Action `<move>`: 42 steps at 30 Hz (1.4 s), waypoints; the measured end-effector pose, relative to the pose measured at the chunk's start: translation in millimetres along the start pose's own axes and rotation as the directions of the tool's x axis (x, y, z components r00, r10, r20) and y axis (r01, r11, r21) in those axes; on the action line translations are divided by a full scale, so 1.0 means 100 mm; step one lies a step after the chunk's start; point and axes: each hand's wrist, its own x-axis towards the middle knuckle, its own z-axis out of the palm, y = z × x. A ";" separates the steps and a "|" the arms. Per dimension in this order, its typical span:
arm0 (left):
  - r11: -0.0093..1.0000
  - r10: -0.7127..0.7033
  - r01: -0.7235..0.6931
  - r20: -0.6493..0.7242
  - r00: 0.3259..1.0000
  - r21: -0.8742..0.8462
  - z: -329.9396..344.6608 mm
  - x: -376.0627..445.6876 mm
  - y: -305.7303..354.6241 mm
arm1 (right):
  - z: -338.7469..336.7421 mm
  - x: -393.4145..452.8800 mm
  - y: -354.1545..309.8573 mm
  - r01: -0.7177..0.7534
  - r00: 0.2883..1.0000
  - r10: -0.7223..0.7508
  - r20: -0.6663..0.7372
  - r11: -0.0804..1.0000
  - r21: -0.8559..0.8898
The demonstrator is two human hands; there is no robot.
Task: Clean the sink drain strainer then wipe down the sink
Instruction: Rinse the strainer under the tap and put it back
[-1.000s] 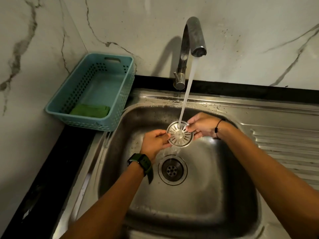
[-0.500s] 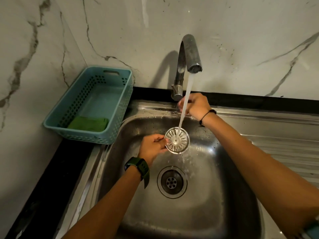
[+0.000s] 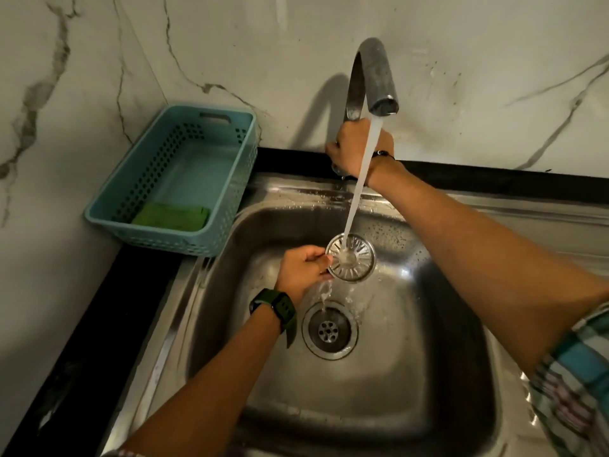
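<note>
1. Stainless steel forms the sink (image 3: 412, 374), a square basin set into a black tabletop (image 3: 99, 324) against a white marble-veined wall (image 3: 461, 44).
2. The drain strainer (image 3: 350, 257) is a round slotted metal disc held in the air over the basin, tilted with its face towards the camera, above and slightly behind the open drain hole (image 3: 329, 330).
3. The left hand (image 3: 301, 270) pinches the strainer's left rim between thumb and curled fingers; a dark green watch (image 3: 273, 307) sits on that wrist.
4. Water (image 3: 361, 179) runs in 1 steady stream from the spout of the curved metal faucet (image 3: 372, 77) and lands on the middle of the strainer, then spills off beneath it towards the drain hole.
5. The right hand (image 3: 354, 148) is raised to the base of the faucet, its fingers wrapped round the lower stem; whatever lever or knob it may be on is hidden behind the hand. A thin black band (image 3: 384, 154) circles that wrist, and a checked sleeve (image 3: 580, 374) shows at the lower right edge.
6. Droplets bead on the sink's back ledge and inner wall near the stream.
7. A teal perforated plastic basket (image 3: 211, 240) stands on the tabletop in the corner just left of the sink, touching the wall. A folded green cloth (image 3: 171, 217) lies inside it at the near end.
</note>
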 end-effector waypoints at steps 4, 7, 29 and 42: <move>1.000 -0.005 0.005 -0.004 1.000 -0.011 -0.03 -0.01 0.04 | 0.03 -0.02 0.07 -0.145 0.989 0.143 0.023 0.959 0.242; 1.000 -0.006 0.006 -0.019 1.000 -0.026 -0.04 -0.01 0.05 | 0.04 -0.03 0.14 -0.250 0.967 0.239 0.086 0.842 0.478; 0.904 -0.285 0.336 -0.213 0.935 0.264 -0.15 -0.08 -0.51 | 1.11 -1.70 0.44 -0.356 0.781 0.228 0.581 0.927 0.115; 0.787 -0.374 0.500 -0.365 0.852 0.360 -0.23 0.05 -1.03 | 1.76 -2.08 0.45 -0.628 0.658 0.482 0.578 0.775 0.069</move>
